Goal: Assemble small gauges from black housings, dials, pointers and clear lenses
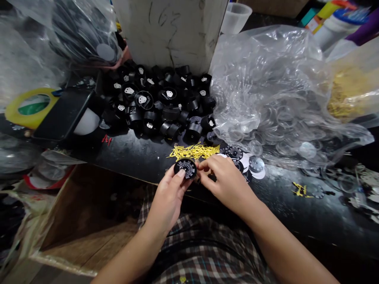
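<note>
My left hand (170,193) grips a small round black gauge (186,168), its dial with white numbers turned up and my thumb lying on the face. Close at the gauge's right edge, my right hand (220,175) has thumb and forefinger pinched together; anything between them is too small to make out. Just beyond both hands lies a pile of thin yellow pointers (195,151). Loose printed dial discs (235,153), black and white, are spread beside my right hand. Behind the pointers are heaped many black round housings (171,112), some showing white plates inside.
A clear plastic bag (272,86) of transparent round covers fills the right side. More yellow pointers (302,190) lie at the right. On the left are a yellow tape roll (29,106), a dark phone-like slab (62,114) and red pointers (106,139). An open cardboard box (74,240) stands below the table edge.
</note>
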{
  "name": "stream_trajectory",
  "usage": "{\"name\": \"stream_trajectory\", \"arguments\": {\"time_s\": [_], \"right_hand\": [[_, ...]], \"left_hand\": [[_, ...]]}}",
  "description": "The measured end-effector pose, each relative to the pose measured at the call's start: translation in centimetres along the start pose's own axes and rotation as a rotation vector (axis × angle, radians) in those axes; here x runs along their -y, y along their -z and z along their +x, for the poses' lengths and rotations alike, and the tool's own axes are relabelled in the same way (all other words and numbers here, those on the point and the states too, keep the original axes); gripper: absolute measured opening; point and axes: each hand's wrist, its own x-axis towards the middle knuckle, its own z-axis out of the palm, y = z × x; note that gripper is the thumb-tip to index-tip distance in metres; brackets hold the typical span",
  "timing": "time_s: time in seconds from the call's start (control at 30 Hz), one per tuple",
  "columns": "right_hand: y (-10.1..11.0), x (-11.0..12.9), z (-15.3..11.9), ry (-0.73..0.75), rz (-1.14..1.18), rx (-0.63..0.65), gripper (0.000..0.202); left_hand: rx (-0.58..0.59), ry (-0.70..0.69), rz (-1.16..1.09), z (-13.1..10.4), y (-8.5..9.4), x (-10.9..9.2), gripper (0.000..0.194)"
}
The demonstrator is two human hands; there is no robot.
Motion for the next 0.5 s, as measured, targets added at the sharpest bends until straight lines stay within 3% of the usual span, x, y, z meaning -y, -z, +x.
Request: {"name": "stream_trajectory", "arguments": {"time_s": [0.17,0.33,0.5], "right_hand": [[0.6,-0.1,-1.4,-0.009,0.011,-0.062,0.011],[1.5,0.5,-2.0,-0.051,0.363,-0.083,0.014],[1.9,0.9,-2.1,-0.103,0.279,-0.07,0.013]], "left_hand": [[0.038,0.012,-0.042,-0.1,-0.6,-0.3,0.022],[-0.007,-0.052,0.057,0.6,-0.8,0.4,0.028],[0.144,-0.086,0.279,1.0,-1.3,1.7,0.027]]}}
